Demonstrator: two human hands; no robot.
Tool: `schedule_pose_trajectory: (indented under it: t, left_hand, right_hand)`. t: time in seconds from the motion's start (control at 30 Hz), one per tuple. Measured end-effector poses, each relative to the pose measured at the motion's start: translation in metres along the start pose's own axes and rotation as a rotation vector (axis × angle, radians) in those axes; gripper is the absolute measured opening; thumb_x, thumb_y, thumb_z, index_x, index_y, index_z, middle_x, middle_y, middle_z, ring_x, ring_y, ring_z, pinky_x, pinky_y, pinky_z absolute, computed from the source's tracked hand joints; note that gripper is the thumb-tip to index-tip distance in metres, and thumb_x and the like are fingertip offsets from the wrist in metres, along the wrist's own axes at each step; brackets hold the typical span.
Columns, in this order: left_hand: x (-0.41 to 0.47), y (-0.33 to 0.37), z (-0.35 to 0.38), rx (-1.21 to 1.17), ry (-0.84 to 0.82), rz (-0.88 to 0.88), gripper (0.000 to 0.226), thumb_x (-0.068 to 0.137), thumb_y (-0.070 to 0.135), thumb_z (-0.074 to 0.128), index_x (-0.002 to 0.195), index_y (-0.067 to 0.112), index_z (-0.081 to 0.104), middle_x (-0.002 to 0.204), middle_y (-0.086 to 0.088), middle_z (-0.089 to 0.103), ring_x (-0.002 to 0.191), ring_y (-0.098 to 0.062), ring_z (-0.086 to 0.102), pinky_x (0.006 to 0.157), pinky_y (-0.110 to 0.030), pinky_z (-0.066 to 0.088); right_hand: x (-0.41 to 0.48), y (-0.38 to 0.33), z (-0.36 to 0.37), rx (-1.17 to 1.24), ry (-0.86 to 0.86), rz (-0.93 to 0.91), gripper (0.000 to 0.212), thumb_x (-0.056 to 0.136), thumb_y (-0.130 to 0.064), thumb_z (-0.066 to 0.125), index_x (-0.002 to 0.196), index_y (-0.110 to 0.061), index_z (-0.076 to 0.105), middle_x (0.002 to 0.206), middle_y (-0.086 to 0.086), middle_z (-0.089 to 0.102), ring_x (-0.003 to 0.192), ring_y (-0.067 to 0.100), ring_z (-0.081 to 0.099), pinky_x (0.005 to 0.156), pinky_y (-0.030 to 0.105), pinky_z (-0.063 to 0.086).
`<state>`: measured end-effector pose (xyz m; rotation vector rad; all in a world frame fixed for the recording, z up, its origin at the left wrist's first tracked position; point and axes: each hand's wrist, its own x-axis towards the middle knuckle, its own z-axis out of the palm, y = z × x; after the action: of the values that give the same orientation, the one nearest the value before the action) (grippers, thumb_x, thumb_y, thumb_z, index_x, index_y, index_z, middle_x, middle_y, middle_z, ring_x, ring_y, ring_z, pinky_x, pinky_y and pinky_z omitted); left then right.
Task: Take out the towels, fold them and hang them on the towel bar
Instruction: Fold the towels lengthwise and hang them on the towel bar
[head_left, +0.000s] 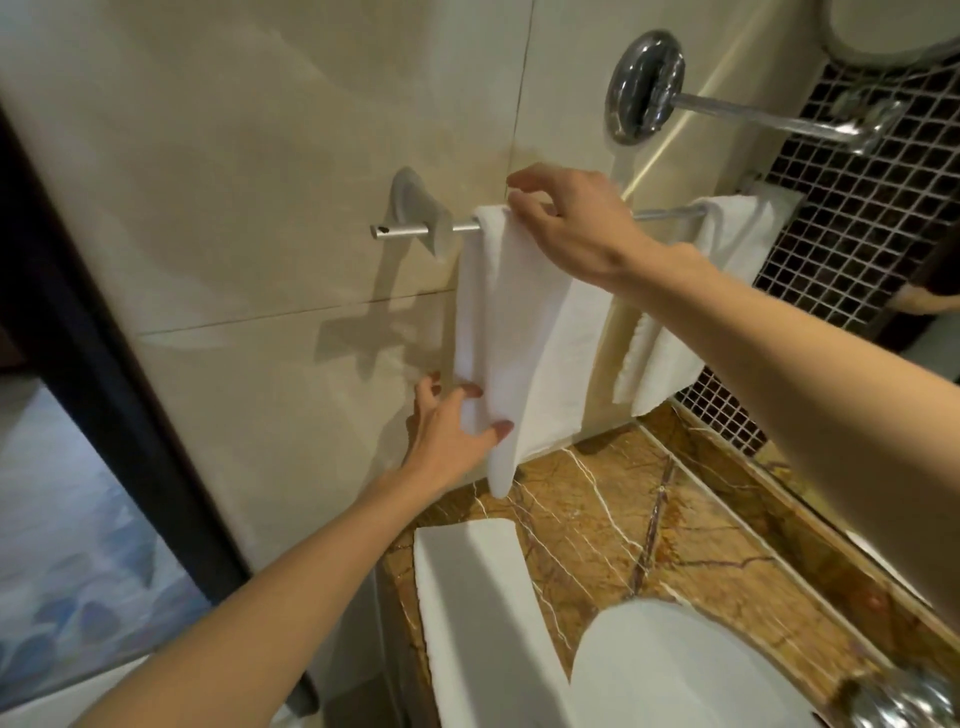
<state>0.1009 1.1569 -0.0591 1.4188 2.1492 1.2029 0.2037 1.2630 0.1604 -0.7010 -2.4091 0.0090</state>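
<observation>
The left hand (447, 431) reaches up from below and pinches the lower left edge of the hanging towel (514, 332), with its thumb on the front of the cloth and its fingers at the edge nearest the wall. The right hand (576, 228) comes in from the right, higher up, its fingers curled over the top fold of the same towel where it drapes across the towel bar (415, 229). A dark door frame (78, 338) runs down the far left, beside the pale wall tiles (260, 130) that carry the bar's left bracket. The hanging towel is white, folded narrow, and sits near the bar's left end, its bottom corner hanging just above the surface (597, 509) of veined brown marble. A folded towel (467, 597), also white, lies flat on that surface below, just beside a white basin (675, 670). Above the right hand, a chrome arm (644, 85) juts from a round wall mount. At the right end of the bar hangs a second towel (727, 239), well apart from the first, against dark mosaic tiles (857, 208). A chrome tap (904, 696) shows, blurred, in the lower right corner.
</observation>
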Motion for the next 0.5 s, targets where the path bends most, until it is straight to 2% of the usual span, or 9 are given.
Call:
schedule_pose_trajectory:
  t: [0.07, 0.17, 0.27, 0.37, 0.5]
  left_hand:
    - [-0.004, -0.011, 0.016, 0.010, -0.053, -0.020, 0.064, 0.069, 0.057, 0.074, 0.120, 0.022, 0.058, 0.141, -0.002, 0.023, 0.129, -0.027, 0.036, 0.108, -0.038, 0.030]
    - [-0.006, -0.023, 0.037, 0.028, -0.082, -0.048, 0.059, 0.074, 0.055, 0.071, 0.119, 0.017, 0.062, 0.134, -0.005, 0.037, 0.120, -0.029, 0.046, 0.103, -0.035, 0.038]
    - [-0.006, -0.033, 0.052, 0.081, -0.065, -0.010, 0.048, 0.084, 0.046, 0.064, 0.116, 0.010, 0.064, 0.123, -0.014, 0.054, 0.107, -0.034, 0.056, 0.090, -0.036, 0.047]
    - [-0.009, -0.038, 0.063, 0.057, 0.010, -0.012, 0.043, 0.087, 0.040, 0.062, 0.108, 0.003, 0.067, 0.111, -0.021, 0.063, 0.094, -0.036, 0.062, 0.077, -0.036, 0.050]
    - [-0.010, -0.047, 0.070, 0.004, 0.052, -0.029, 0.040, 0.087, 0.034, 0.065, 0.100, -0.003, 0.068, 0.104, -0.023, 0.064, 0.090, -0.038, 0.062, 0.076, -0.038, 0.050]
  right_hand:
    - [0.001, 0.001, 0.003, -0.010, -0.072, -0.010, 0.034, 0.096, -0.033, 0.040, 0.107, -0.014, 0.066, 0.109, 0.010, 0.068, 0.100, 0.032, 0.059, 0.085, 0.037, 0.045]
    - [-0.001, 0.002, 0.006, -0.021, -0.087, -0.002, 0.036, 0.098, -0.034, 0.036, 0.090, -0.012, 0.063, 0.092, 0.013, 0.065, 0.088, 0.034, 0.056, 0.077, 0.040, 0.043]
    - [-0.002, 0.003, 0.008, -0.019, -0.067, 0.009, 0.038, 0.098, -0.036, 0.036, 0.084, -0.011, 0.061, 0.083, 0.012, 0.062, 0.083, 0.034, 0.055, 0.076, 0.043, 0.044]
    - [-0.001, 0.003, 0.010, -0.014, -0.065, 0.027, 0.035, 0.098, -0.037, 0.036, 0.073, -0.018, 0.051, 0.076, 0.005, 0.054, 0.080, 0.032, 0.052, 0.074, 0.041, 0.043]
    - [0.001, 0.002, 0.011, 0.000, -0.060, 0.054, 0.042, 0.097, -0.038, 0.037, 0.059, -0.021, 0.039, 0.072, 0.003, 0.050, 0.075, 0.029, 0.049, 0.071, 0.039, 0.040]
